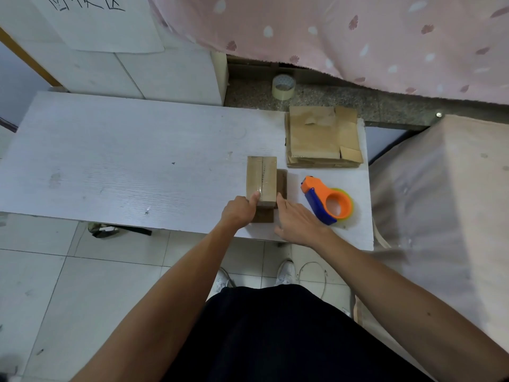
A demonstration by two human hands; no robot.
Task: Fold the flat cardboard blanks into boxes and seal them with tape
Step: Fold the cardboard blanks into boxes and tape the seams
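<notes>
A small folded cardboard box (261, 179) stands on the white table (124, 166), with clear tape running along its top seam. My left hand (240, 211) is curled at the box's near left corner, its thumb pressing the tape down on the top. My right hand (298, 220) lies open just right of the box, its straight fingers touching the near right side. An orange and blue tape dispenser (329, 201) lies on the table beside my right hand. A stack of flat cardboard blanks (323, 137) sits at the table's far right corner.
A spare roll of clear tape (283, 86) stands on the stone ledge behind the table. White boxes (143, 70) are stacked at the back left. A pink patterned cloth (358, 37) hangs behind, and a beige covered surface (440, 202) sits to the right.
</notes>
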